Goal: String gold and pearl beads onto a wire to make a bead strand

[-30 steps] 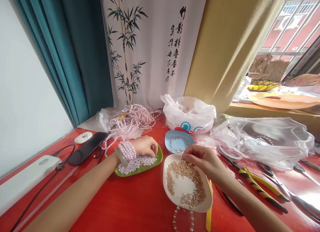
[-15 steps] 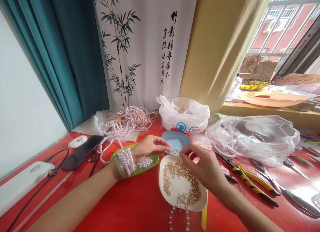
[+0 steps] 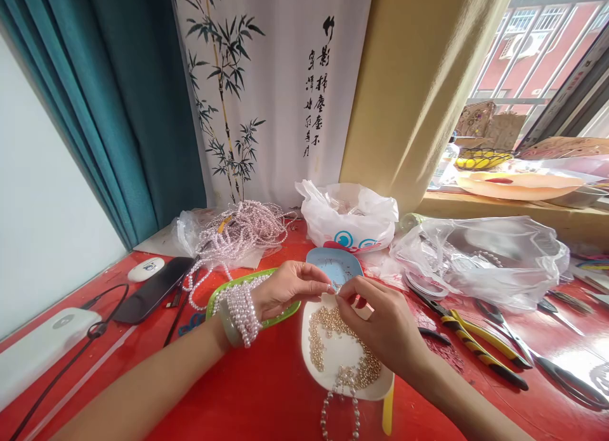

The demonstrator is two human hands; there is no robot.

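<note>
Pearls [image 3: 238, 283] remain loose in the green tray [image 3: 288, 312], left of the white dish [image 3: 333, 385]. Past the dish's far rim, the left hand [image 3: 281, 290] pinches, contents too small to tell; one strung strand [image 3: 324, 415] crosses the near rim, gold beads [image 3: 371, 366] remain loose inside; the right hand [image 3: 387, 311] pinches likewise.

A white hanging [image 3: 280, 98] printed with bamboo and script lines the far edge of the red tabletop [image 3: 266, 390], between a teal curtain [image 3: 99, 111] and a yellow wall [image 3: 394, 98]. A pale wall [image 3: 42, 187] borders the left edge. Beyond the far right corner, daylight fills a barred window [image 3: 528, 54].
</note>
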